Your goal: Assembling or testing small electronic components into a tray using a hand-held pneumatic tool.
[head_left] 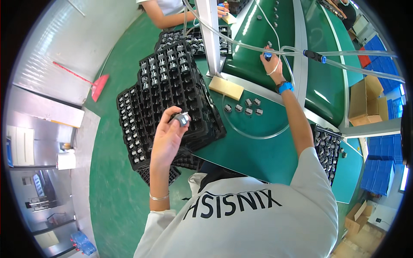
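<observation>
- Left of the counter's (241,157) bare middle, a stack of black trays (215,125) stands beside the person; its compartments seem meant to keep the parts in them upright and apart.
- Over the stack's near side, the left hand (167,138) pinches a small grey metal part (183,119) between thumb and fingers, raised clear of the trays, a hold that probably leaves most of its surface visible.
- Between the hands, a yellow foam block (226,88) lies near six loose parts (248,111), spaced apart, likely so each is easy to pick up.
- Over the green belt (241,65), the right hand (272,65) reaches far forward, fingers apparently closed around a small blue item (267,56) whose kind is unclear.
- Beyond the right arm, another filled black tray (325,150) sits within the arm's reach.
</observation>
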